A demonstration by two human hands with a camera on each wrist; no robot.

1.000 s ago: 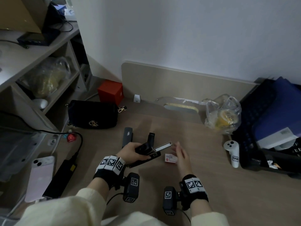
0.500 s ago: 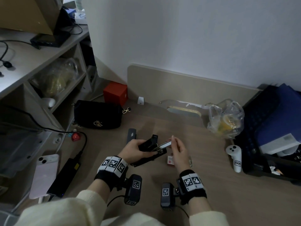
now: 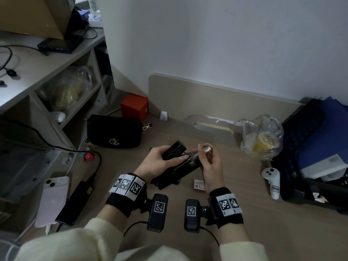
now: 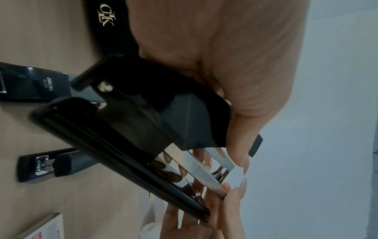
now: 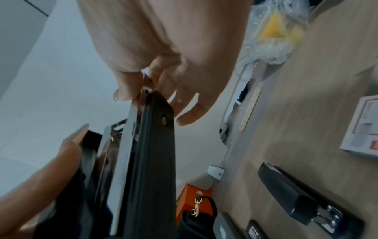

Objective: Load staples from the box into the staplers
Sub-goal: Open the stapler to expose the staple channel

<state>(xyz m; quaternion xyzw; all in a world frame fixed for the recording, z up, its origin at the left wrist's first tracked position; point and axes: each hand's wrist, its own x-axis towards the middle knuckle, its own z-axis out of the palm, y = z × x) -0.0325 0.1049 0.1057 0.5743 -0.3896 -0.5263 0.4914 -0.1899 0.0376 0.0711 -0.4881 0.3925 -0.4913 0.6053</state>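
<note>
Wooden worktop (image 3: pixel 282 232) fills the lower half of the head view, under a pale wall. At the centre of the frame, the left hand (image 3: pixel 160 162) grips the black stapler (image 3: pixel 177 174), fingers curled over its raised top cover, so the metal channel (image 4: pixel 204 174) lies open. The right hand (image 3: pixel 211 166) pinches a staple strip (image 3: pixel 207 148) between thumb and fingers at the front end of this channel. The staple box (image 3: pixel 198 185) lies on the worktop just below the right hand. Two more staplers (image 5: pixel 302 194) lie on the worktop behind.
</note>
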